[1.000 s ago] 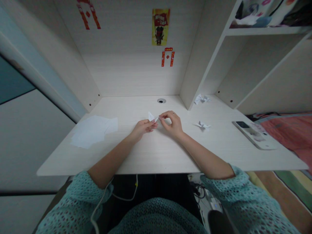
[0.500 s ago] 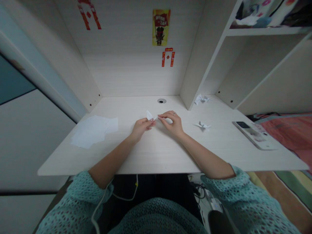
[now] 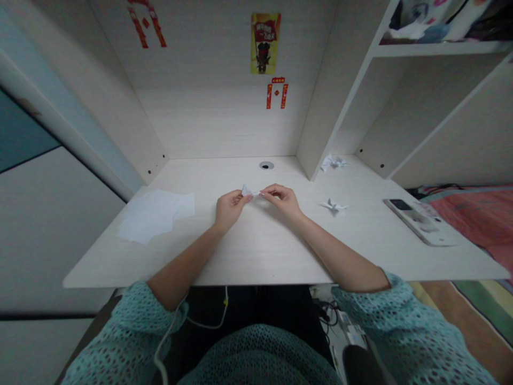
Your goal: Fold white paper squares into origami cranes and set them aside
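Left hand (image 3: 229, 209) pinches a small folded piece of white paper (image 3: 247, 190) between thumb and fingertips, while right hand (image 3: 284, 200) grips its thin point from the other side. Both hold it over the desk (image 3: 256, 256), just in front of the round desk hole (image 3: 266, 166). From that hole, loose paper sheets (image 3: 154, 216) lie front-left, a paper crane (image 3: 333, 206) front-right, and crumpled paper (image 3: 332, 162) to the right.
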The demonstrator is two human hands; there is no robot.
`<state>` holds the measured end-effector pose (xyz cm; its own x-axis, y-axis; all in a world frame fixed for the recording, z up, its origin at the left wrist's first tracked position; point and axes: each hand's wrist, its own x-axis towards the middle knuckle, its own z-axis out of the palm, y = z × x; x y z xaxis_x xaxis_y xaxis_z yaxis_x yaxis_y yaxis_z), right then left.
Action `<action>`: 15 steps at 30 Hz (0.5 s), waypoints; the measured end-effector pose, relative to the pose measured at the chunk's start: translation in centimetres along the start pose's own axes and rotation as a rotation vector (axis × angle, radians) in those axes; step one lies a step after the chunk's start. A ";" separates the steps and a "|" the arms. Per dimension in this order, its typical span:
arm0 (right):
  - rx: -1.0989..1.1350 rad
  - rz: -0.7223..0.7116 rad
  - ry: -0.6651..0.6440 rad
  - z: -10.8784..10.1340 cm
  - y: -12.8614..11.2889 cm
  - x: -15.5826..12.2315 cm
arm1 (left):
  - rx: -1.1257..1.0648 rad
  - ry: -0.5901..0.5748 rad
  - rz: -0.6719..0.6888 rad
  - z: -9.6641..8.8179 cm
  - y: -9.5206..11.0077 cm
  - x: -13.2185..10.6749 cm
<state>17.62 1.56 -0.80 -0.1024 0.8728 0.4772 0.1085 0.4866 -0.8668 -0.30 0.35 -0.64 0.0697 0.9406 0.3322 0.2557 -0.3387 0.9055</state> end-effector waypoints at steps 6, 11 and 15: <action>-0.089 -0.119 0.079 0.0 -0.9 -0.2 | -0.116 -0.075 -0.103 0.2 0.3 0.0; -0.090 -0.135 0.132 0.4 -0.7 -0.4 | -0.151 -0.108 -0.190 0.2 0.4 -0.1; -0.057 -0.067 0.078 0.3 -0.4 -0.3 | -0.132 -0.103 -0.196 0.1 0.3 -0.1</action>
<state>17.36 1.10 -0.65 -0.0340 0.8373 0.5456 0.1601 0.5435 -0.8240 -0.12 0.13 -0.44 0.1310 0.9836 0.1241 0.1462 -0.1430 0.9789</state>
